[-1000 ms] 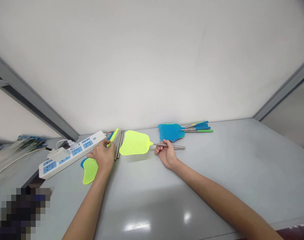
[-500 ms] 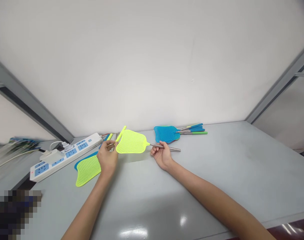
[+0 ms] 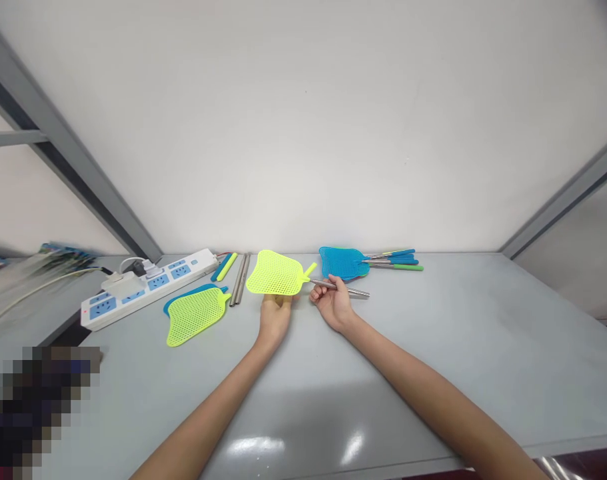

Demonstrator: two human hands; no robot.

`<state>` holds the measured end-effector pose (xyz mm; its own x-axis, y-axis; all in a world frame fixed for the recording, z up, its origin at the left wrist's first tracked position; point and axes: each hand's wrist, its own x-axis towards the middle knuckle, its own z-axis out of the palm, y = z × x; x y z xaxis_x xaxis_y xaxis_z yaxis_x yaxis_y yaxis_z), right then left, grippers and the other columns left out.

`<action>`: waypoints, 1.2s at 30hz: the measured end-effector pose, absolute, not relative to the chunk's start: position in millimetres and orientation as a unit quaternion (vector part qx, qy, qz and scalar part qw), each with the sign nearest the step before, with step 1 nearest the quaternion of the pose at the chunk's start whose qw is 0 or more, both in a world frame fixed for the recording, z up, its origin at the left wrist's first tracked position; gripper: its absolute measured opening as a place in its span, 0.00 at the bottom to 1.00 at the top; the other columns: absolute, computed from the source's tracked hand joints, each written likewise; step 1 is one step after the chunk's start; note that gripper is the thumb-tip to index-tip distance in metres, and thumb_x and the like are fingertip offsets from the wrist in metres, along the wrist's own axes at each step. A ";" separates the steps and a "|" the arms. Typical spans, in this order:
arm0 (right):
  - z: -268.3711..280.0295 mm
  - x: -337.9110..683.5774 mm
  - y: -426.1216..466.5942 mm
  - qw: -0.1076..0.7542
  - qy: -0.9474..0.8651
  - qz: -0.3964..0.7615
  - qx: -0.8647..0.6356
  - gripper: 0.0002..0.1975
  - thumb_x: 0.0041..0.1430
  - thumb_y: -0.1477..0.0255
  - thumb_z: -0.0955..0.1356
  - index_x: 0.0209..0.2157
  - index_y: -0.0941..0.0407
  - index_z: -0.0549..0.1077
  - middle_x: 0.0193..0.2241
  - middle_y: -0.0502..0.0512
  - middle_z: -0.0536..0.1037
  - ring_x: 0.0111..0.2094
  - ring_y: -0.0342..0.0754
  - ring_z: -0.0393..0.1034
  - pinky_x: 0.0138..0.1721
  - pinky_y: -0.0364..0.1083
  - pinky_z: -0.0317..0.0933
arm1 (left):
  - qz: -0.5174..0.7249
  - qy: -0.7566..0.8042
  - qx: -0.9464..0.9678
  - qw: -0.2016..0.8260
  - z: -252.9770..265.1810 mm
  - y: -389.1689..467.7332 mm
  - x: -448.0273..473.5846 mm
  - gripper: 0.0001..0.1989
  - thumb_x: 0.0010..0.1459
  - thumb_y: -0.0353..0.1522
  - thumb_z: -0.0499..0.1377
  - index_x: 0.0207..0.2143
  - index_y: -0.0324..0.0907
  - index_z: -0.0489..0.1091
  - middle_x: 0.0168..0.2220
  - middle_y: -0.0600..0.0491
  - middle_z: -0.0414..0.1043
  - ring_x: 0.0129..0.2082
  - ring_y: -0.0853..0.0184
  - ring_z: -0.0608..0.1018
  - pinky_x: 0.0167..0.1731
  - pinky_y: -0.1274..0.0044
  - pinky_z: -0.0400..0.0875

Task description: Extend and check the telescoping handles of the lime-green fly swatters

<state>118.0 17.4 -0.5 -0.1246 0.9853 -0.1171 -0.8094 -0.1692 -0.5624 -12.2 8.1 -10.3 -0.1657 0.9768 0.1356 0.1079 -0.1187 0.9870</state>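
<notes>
A yellow-green fly swatter (image 3: 274, 273) is held just above the table, its perforated head pointing left. My right hand (image 3: 334, 305) is closed round its metal rod, whose bare end sticks out to the right. Behind the swatter head, my left hand (image 3: 276, 320) is closed on a yellow handle sleeve (image 3: 310, 270); only the sleeve's tip shows past the head, and the fingertips are partly hidden. Left of that hand lie metal rods (image 3: 240, 280) and a yellow swatter head (image 3: 198, 317) over a blue one (image 3: 183, 298).
At the back, a pile of swatters with a blue head (image 3: 342, 262) on top has its handles to the right. A white power strip (image 3: 153, 288) with plugs and cables stands at left. Two loose sleeves (image 3: 226, 267) lie beside it. A wall (image 3: 303, 133) closes off the back.
My left hand has carried the yellow sleeve rightward from beside the loose parts to behind the swatter head. The right hand keeps its hold on the rod. The view has shifted slightly.
</notes>
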 end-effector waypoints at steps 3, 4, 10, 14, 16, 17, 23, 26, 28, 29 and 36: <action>-1.3 117.9 18.3 0.617 -0.194 0.727 -0.230 0.16 0.50 0.67 0.59 0.12 0.56 0.57 0.12 0.47 0.59 0.17 0.41 0.56 0.22 0.43 0.52 | 0.546 0.532 0.506 0.404 -7.2 8.7 -13.7 0.07 0.46 0.34 0.55 0.27 0.39 0.67 0.28 0.49 0.72 0.35 0.62 0.73 0.39 0.71 0.63; -1.7 117.7 17.9 0.618 -0.195 0.726 -0.229 0.16 0.50 0.67 0.59 0.12 0.56 0.57 0.12 0.47 0.59 0.17 0.41 0.56 0.22 0.43 0.52 | 0.546 0.534 0.504 0.403 -5.9 9.3 -14.6 0.07 0.46 0.34 0.54 0.26 0.40 0.67 0.28 0.49 0.72 0.37 0.62 0.73 0.39 0.71 0.63; -3.9 108.0 -3.6 0.611 -0.196 0.728 -0.240 0.15 0.51 0.68 0.58 0.14 0.56 0.59 0.12 0.47 0.61 0.16 0.41 0.57 0.22 0.43 0.52 | 0.541 0.504 0.541 0.401 -0.9 11.7 -14.3 0.06 0.42 0.35 0.57 0.23 0.42 0.65 0.27 0.52 0.70 0.35 0.61 0.72 0.40 0.69 0.64; -3.8 99.0 -19.3 0.585 -0.208 0.747 -0.236 0.16 0.52 0.67 0.58 0.14 0.57 0.60 0.12 0.47 0.61 0.16 0.41 0.57 0.22 0.42 0.51 | 0.541 0.466 0.547 0.438 2.0 10.0 -12.4 0.08 0.45 0.36 0.56 0.28 0.42 0.62 0.30 0.55 0.67 0.27 0.67 0.73 0.32 0.71 0.68; -3.0 97.7 -20.1 0.578 -0.221 0.748 -0.241 0.17 0.52 0.66 0.59 0.13 0.57 0.60 0.11 0.47 0.61 0.16 0.41 0.57 0.22 0.42 0.51 | 0.533 0.435 0.563 0.458 2.4 9.5 -14.0 0.09 0.46 0.36 0.55 0.31 0.42 0.61 0.29 0.55 0.66 0.26 0.68 0.73 0.31 0.72 0.68; -2.6 97.9 -18.9 0.569 -0.225 0.752 -0.243 0.17 0.52 0.66 0.59 0.13 0.57 0.60 0.12 0.47 0.61 0.16 0.41 0.58 0.22 0.43 0.51 | 0.525 0.417 0.578 0.465 1.8 9.7 -15.5 0.10 0.47 0.36 0.55 0.31 0.42 0.61 0.28 0.55 0.66 0.26 0.68 0.73 0.31 0.73 0.68; -2.3 103.7 -9.0 0.520 -0.244 0.783 -0.238 0.18 0.50 0.64 0.61 0.13 0.58 0.61 0.13 0.48 0.63 0.18 0.40 0.59 0.24 0.42 0.52 | 0.537 0.399 0.613 0.420 -9.8 15.4 -21.3 0.07 0.49 0.34 0.55 0.31 0.41 0.65 0.29 0.54 0.67 0.30 0.69 0.70 0.33 0.76 0.65; -2.0 104.1 -8.9 0.519 -0.249 0.781 -0.243 0.18 0.50 0.62 0.61 0.13 0.58 0.61 0.13 0.47 0.63 0.18 0.40 0.59 0.24 0.41 0.52 | 0.511 0.382 0.618 0.458 -13.5 16.9 -20.5 0.06 0.49 0.32 0.54 0.31 0.42 0.66 0.29 0.55 0.67 0.30 0.70 0.70 0.34 0.77 0.65; -1.6 103.5 -9.9 0.532 -0.262 0.765 -0.251 0.18 0.50 0.60 0.62 0.15 0.58 0.62 0.13 0.47 0.63 0.18 0.39 0.59 0.23 0.41 0.52 | 0.492 0.379 0.619 0.481 -13.5 17.3 -20.0 0.05 0.50 0.32 0.53 0.31 0.42 0.66 0.29 0.55 0.67 0.30 0.70 0.70 0.34 0.77 0.65; -1.5 103.2 -10.3 0.532 -0.273 0.760 -0.254 0.17 0.49 0.60 0.62 0.16 0.58 0.62 0.13 0.46 0.63 0.17 0.39 0.59 0.22 0.41 0.52 | 0.488 0.383 0.615 0.487 -13.1 17.6 -19.9 0.05 0.50 0.32 0.53 0.31 0.42 0.66 0.29 0.55 0.66 0.30 0.70 0.70 0.33 0.77 0.65; -3.1 106.9 -5.1 0.520 -0.307 0.757 -0.249 0.15 0.45 0.59 0.66 0.21 0.58 0.64 0.16 0.45 0.65 0.17 0.39 0.60 0.20 0.40 0.53 | 0.485 0.357 0.580 0.549 -10.7 20.0 -18.6 0.05 0.48 0.32 0.55 0.30 0.42 0.66 0.29 0.54 0.67 0.29 0.70 0.70 0.28 0.79 0.66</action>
